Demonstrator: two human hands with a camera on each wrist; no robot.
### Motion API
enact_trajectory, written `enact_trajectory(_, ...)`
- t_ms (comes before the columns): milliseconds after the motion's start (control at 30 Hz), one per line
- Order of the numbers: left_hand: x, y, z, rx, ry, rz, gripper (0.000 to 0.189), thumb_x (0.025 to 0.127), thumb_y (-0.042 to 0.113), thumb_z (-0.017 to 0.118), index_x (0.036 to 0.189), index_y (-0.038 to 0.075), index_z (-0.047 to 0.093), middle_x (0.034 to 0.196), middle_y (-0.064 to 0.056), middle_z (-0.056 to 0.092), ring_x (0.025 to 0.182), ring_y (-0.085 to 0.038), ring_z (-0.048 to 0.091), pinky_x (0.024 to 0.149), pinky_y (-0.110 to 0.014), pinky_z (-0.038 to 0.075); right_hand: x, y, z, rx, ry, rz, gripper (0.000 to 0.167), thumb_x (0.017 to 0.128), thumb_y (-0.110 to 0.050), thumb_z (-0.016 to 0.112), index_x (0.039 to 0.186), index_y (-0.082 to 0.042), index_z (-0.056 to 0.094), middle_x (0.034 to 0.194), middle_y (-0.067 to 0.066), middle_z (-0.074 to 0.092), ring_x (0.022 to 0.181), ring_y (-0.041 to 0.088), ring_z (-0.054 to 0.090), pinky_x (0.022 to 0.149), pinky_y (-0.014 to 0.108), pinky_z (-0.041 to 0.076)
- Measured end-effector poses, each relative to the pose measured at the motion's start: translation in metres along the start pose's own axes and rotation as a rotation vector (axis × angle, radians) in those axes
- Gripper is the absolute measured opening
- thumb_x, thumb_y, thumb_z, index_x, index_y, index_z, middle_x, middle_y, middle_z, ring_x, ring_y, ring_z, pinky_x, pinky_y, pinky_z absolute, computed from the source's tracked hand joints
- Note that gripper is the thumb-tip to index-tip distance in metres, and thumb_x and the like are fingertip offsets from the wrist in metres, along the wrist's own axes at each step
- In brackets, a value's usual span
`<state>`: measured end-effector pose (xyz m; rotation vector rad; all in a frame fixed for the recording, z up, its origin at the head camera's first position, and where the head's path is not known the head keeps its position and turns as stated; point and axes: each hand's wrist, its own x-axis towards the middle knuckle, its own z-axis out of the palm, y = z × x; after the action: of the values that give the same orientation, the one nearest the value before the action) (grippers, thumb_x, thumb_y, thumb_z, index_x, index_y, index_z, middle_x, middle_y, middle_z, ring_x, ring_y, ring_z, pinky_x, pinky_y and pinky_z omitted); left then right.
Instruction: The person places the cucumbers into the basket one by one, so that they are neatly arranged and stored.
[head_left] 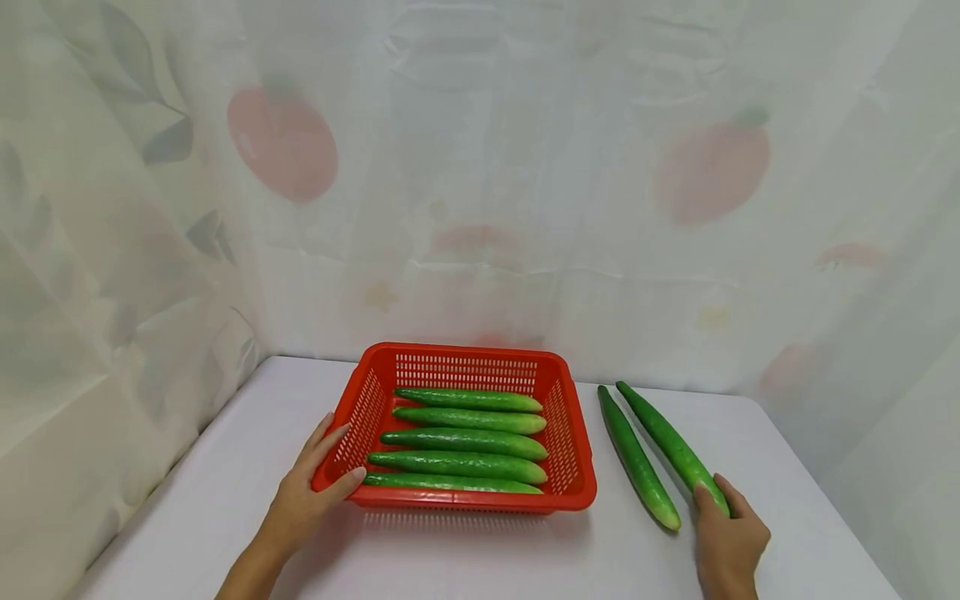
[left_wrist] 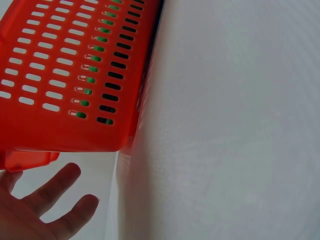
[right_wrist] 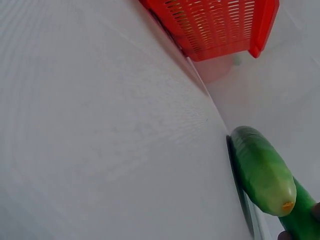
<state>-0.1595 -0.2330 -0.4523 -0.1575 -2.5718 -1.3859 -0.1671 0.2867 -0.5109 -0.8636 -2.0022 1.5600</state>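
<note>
A red plastic basket holds several green cucumbers lying crosswise in a row. At its front left corner, my left hand rests on the rim, thumb over the edge; in the left wrist view, the fingers are spread and fairly straight beside the basket's slotted wall. To the right of the basket, my right hand grips the near end of a cucumber between thumb and fingers. Another cucumber lies just left of it; in the right wrist view, this cucumber's pale end partly hides the gripped one.
A white-covered table carries everything. Pale curtains with fruit prints hang behind it and along both sides. The basket's side wall stands a short way left of the loose cucumbers.
</note>
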Motion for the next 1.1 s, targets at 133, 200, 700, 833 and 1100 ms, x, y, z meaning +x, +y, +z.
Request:
enact_trajectory(133, 0.000, 0.000, 0.000, 0.010, -0.003, -0.005, 0.064, 0.090, 0.033, 0.069, 0.146, 0.018, 0.043, 0.157, 0.004, 0.018, 0.135, -0.026, 0.028, 0.094, -0.025, 0.036, 0.000, -0.003, -0.001, 0.022, 0.011, 0.014, 0.055, 0.094, -0.035, 0.062, 0.142, -0.011, 0.049, 0.145, 0.015, 0.043, 0.132, 0.029, 0.036, 0.106, 0.045, 0.029)
enact_trajectory(200, -0.001, -0.001, 0.001, 0.012, -0.005, -0.005, 0.063, 0.090, 0.032, 0.069, 0.146, 0.018, 0.044, 0.158, 0.002, 0.019, 0.135, -0.027, 0.028, 0.093, -0.024, 0.036, -0.001, -0.004, -0.001, 0.036, 0.018, 0.026, 0.055, 0.093, -0.034, 0.063, 0.142, -0.012, 0.049, 0.145, 0.014, 0.044, 0.131, 0.026, 0.036, 0.106, 0.040, 0.031)
enact_trajectory(700, 0.001, -0.001, 0.000, 0.013, 0.003, 0.010, 0.063, 0.089, 0.033, 0.070, 0.146, 0.019, 0.044, 0.157, 0.003, 0.019, 0.136, -0.026, 0.028, 0.093, -0.020, 0.034, -0.006, -0.031, -0.003, 0.165, 0.039, -0.051, 0.046, 0.094, -0.013, 0.062, 0.138, -0.006, 0.052, 0.143, 0.016, 0.045, 0.128, 0.022, 0.040, 0.080, 0.012, 0.043)
enact_trajectory(833, 0.001, -0.001, 0.000, 0.009, 0.003, 0.010, 0.064, 0.089, 0.033, 0.070, 0.146, 0.019, 0.044, 0.157, 0.004, 0.019, 0.136, -0.026, 0.028, 0.092, -0.014, 0.031, -0.006, -0.037, -0.005, 0.216, 0.017, -0.086, 0.045, 0.093, -0.010, 0.064, 0.137, -0.004, 0.054, 0.141, 0.018, 0.046, 0.126, 0.023, 0.042, 0.076, 0.011, 0.044)
enact_trajectory(1100, 0.001, 0.000, -0.001, 0.018, -0.009, -0.005, 0.064, 0.090, 0.031, 0.069, 0.147, 0.018, 0.042, 0.158, 0.001, 0.018, 0.136, -0.028, 0.027, 0.096, -0.030, 0.036, -0.013, -0.052, -0.010, 0.236, -0.011, -0.137, 0.043, 0.092, -0.008, 0.066, 0.134, -0.004, 0.057, 0.139, 0.017, 0.048, 0.121, 0.022, 0.045, 0.074, 0.009, 0.044)
